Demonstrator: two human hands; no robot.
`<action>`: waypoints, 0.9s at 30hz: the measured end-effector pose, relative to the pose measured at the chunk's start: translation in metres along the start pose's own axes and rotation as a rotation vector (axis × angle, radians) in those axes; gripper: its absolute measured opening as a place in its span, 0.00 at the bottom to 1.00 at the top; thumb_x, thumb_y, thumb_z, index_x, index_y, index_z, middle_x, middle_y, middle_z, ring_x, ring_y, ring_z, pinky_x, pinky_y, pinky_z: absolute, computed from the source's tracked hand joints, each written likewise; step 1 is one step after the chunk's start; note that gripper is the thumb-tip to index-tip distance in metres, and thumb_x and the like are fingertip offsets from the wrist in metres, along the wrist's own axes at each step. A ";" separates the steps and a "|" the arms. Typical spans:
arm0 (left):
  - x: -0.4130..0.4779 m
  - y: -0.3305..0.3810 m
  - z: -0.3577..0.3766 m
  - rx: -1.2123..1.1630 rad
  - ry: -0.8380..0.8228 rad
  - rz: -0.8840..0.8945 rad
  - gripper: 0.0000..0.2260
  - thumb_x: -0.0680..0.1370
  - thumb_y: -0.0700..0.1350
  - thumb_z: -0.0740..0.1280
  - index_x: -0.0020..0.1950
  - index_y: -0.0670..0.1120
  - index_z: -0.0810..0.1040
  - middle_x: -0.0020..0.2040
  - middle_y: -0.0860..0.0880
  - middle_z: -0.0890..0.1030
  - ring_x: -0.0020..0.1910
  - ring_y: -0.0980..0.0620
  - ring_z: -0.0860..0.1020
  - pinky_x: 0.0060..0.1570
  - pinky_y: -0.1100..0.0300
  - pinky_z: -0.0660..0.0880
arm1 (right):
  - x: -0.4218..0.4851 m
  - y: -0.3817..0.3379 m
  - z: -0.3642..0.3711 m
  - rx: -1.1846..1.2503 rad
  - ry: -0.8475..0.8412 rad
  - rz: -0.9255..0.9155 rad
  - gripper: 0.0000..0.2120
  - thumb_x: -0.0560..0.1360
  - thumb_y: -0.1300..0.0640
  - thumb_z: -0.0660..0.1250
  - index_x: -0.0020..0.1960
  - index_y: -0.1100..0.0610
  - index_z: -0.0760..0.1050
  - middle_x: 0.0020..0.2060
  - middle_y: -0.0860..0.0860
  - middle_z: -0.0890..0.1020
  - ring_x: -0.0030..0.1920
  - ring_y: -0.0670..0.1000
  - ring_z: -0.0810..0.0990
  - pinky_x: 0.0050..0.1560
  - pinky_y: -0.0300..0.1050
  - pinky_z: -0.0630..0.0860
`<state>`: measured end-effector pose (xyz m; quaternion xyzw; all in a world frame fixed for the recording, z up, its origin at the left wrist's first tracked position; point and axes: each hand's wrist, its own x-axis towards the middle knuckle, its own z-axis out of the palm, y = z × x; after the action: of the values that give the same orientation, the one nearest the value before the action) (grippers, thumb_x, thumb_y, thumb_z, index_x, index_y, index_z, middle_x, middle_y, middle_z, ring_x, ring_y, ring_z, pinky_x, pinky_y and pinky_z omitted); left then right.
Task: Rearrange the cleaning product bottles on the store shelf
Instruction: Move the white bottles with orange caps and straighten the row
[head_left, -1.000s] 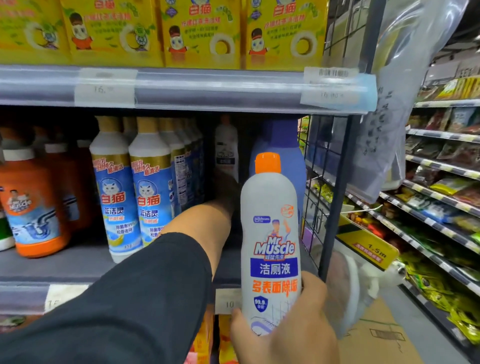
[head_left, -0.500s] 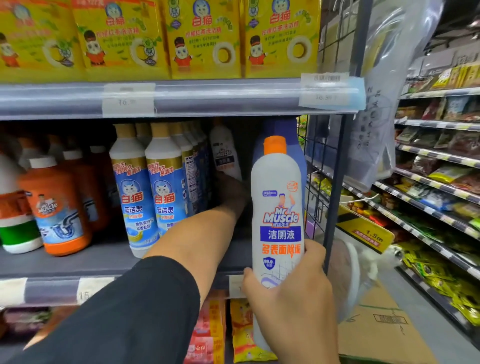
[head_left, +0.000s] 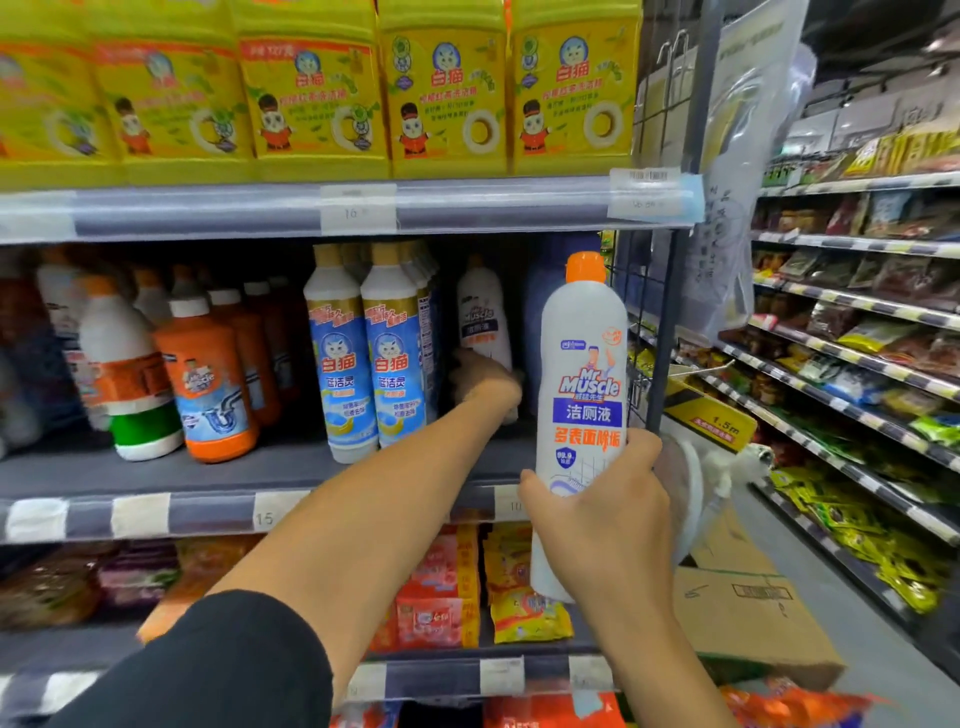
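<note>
Head camera: deep in the middle shelf (head_left: 260, 470), the outstretched left hand (head_left: 485, 382) lay against a rear white bottle (head_left: 483, 317), grip too dim to tell. The right hand (head_left: 602, 519) wrapped thumb and fingers round the orange-capped bottle (head_left: 584, 374), upright before the shelf's right end; smooth, stiff plastic, probably weighty, best gripped low.

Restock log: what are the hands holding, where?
Right hand grips the orange-capped bottle round its lower body; left hand grips the rear white bottle low down.
</note>
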<state>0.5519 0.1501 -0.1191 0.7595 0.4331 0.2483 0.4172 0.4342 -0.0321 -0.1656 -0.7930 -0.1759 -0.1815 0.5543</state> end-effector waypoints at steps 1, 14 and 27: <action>-0.008 -0.003 -0.005 0.018 -0.029 0.011 0.38 0.76 0.50 0.67 0.78 0.42 0.48 0.74 0.38 0.61 0.71 0.39 0.65 0.68 0.46 0.66 | -0.005 -0.002 -0.003 -0.006 -0.013 0.007 0.33 0.61 0.42 0.76 0.52 0.46 0.56 0.43 0.46 0.76 0.38 0.48 0.77 0.28 0.37 0.68; -0.104 -0.026 -0.083 0.118 -0.116 0.122 0.40 0.74 0.51 0.72 0.75 0.43 0.50 0.68 0.38 0.67 0.63 0.39 0.72 0.61 0.47 0.72 | -0.061 -0.057 -0.044 -0.087 -0.059 0.079 0.31 0.64 0.45 0.76 0.55 0.52 0.60 0.46 0.50 0.78 0.42 0.51 0.80 0.35 0.48 0.79; -0.202 -0.157 -0.210 -0.018 -0.356 0.308 0.32 0.68 0.55 0.73 0.69 0.54 0.65 0.58 0.47 0.78 0.53 0.46 0.79 0.53 0.46 0.79 | -0.143 -0.120 -0.018 -0.029 0.022 0.038 0.29 0.57 0.39 0.71 0.48 0.44 0.56 0.38 0.40 0.75 0.35 0.44 0.76 0.28 0.40 0.68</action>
<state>0.2246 0.1066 -0.1443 0.8446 0.2294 0.1753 0.4509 0.2500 -0.0214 -0.1310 -0.8021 -0.1524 -0.1821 0.5480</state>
